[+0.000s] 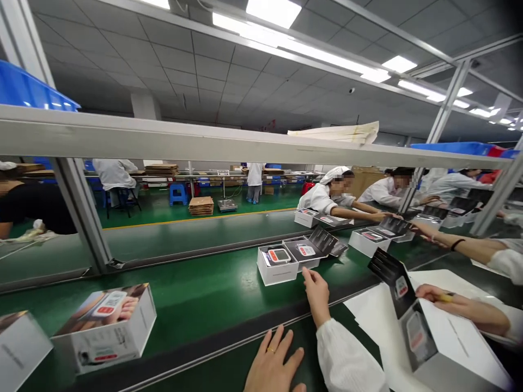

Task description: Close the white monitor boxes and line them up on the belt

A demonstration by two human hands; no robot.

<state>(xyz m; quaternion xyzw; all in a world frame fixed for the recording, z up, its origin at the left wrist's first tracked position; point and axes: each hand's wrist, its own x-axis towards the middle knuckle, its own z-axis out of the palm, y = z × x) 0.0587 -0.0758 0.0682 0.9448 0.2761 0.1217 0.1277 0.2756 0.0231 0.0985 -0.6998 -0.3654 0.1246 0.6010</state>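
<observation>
My left hand, a ring on one finger, lies palm down with fingers spread at the near edge of the green belt. My right hand, in a white sleeve, reaches over the belt with loosely bent fingers. Its fingertips are beside the front of an open white box; whether they touch it I cannot tell. Inside this box sits a white device with a grey screen and red buttons. The box's dark printed lid is folded out to the right.
A closed printed box and another white box stand at left on the belt. At right, a co-worker's hand is at a large box over white sheets. A shelf beam crosses above.
</observation>
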